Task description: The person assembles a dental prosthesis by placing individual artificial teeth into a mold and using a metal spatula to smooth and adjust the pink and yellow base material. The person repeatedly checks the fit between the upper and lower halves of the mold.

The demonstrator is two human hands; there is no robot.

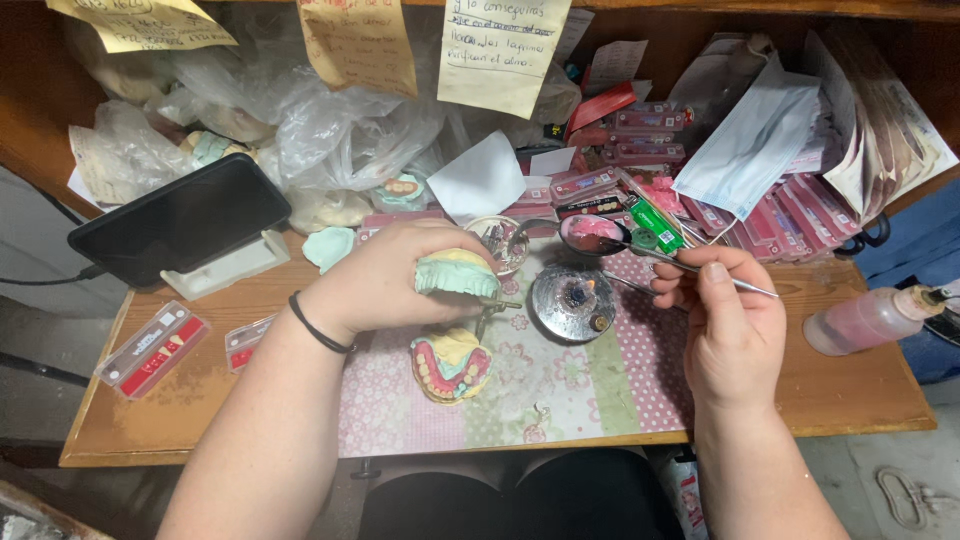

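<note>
1. I see a wooden bench set in a cluttered nook, its back heaped with clear plastic bags, yellow paper notes hanging above, and stacks of flat red cards of false teeth.
2. A patchwork cloth mat in pink and green covers the middle of the bench, under both hands.
3. A dark phone leans on a white stand at the left, screen tilted up.
4. A pale blue face mask lies over the cards at the right.
5. My left hand grips a green and cream jaw cast, held above the mat with its arch facing right.
6. A second cast with pink gums and teeth rests on the mat just below that hand.
7. A round metal burner with a small flame stands between the hands.
8. My right hand pinches a thin metal tool; its long axis runs up-left, ending near a spoon of pink wax.
</note>
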